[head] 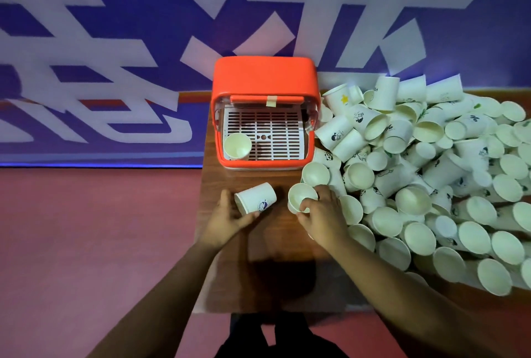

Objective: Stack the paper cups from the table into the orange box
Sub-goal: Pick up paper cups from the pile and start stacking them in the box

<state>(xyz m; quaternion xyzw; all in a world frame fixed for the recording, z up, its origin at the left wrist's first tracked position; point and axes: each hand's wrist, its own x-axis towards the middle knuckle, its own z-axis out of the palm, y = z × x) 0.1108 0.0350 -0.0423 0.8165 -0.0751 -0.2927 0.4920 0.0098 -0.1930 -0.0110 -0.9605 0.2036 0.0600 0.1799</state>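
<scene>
A cup in each hand, likely for nesting.
Your left hand [227, 218] curls round the tipped cup [255, 202], right hand [323, 215] pinches an upright cup [300, 199]; orange box [264, 77] at 12 o'clock, pile [431, 173] at 3 o'clock.

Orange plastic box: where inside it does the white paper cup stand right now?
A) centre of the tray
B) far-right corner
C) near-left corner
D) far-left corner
C: the white paper cup stands mouth-up on the white slotted tray, in the near-left corner of the orange plastic box.
</scene>
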